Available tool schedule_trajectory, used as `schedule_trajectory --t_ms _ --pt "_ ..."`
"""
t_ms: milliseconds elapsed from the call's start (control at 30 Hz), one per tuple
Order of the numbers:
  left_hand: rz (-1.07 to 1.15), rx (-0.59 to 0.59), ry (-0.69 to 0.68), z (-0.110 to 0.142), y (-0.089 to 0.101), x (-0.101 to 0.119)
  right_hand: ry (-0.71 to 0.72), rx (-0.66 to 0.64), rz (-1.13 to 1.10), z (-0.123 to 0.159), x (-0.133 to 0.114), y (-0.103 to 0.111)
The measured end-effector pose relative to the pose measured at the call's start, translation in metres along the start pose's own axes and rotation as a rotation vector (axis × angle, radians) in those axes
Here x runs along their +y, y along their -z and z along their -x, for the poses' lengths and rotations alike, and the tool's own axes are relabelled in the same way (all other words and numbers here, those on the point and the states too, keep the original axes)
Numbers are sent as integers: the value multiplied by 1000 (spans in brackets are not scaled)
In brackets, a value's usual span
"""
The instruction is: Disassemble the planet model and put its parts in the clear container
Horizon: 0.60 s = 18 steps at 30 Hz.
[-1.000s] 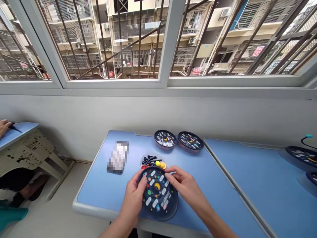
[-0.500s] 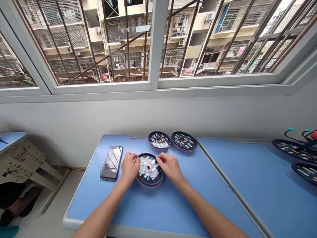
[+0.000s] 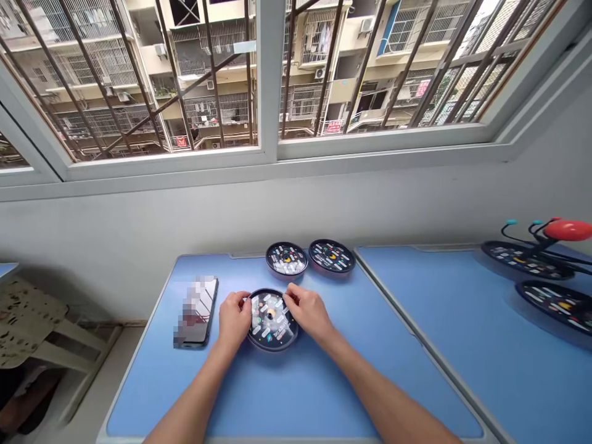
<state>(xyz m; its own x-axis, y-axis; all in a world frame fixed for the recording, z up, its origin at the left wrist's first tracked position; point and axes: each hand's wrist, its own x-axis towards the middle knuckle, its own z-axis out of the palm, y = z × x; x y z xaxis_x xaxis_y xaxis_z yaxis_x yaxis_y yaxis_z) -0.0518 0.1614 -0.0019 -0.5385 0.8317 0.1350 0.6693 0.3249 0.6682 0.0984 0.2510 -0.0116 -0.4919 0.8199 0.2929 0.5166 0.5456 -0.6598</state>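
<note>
A round black base (image 3: 272, 336) with a raised rim lies on the blue desk in front of me. White labels, coloured spots and an orange shape around a dark central hole mark its face, which shines in places. At its left edge, my left hand (image 3: 234, 317) pinches the rim between thumb and fingers. On the upper right edge, the fingers of my right hand (image 3: 308, 310) are closed against the rim. Fingertips hide small parts of the edge on both sides. Just behind stand two similar round bases, a left one (image 3: 287, 259) and a right one (image 3: 332, 256).
A phone (image 3: 200, 314) lies left of my hands, partly pixelated. Another blue desk (image 3: 416, 290) adjoins on the right, carrying more round bases (image 3: 557, 302) and a red oval piece (image 3: 568, 230) with thin black arms. A wall and barred window rise behind; a person's leg shows lower left.
The view has shifted right, bringing the red oval piece further into sight. Both hands remain at the base's rim, with little visible change in grip.
</note>
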Motion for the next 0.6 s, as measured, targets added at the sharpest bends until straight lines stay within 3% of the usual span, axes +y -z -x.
schedule_trajectory --t_ms 433,600 --pt "36 -35 -37 1 -9 -11 -66 -145 4 0 1 4" --pt "113 27 -29 1 -10 -13 -169 -355 -77 2 -1 10"
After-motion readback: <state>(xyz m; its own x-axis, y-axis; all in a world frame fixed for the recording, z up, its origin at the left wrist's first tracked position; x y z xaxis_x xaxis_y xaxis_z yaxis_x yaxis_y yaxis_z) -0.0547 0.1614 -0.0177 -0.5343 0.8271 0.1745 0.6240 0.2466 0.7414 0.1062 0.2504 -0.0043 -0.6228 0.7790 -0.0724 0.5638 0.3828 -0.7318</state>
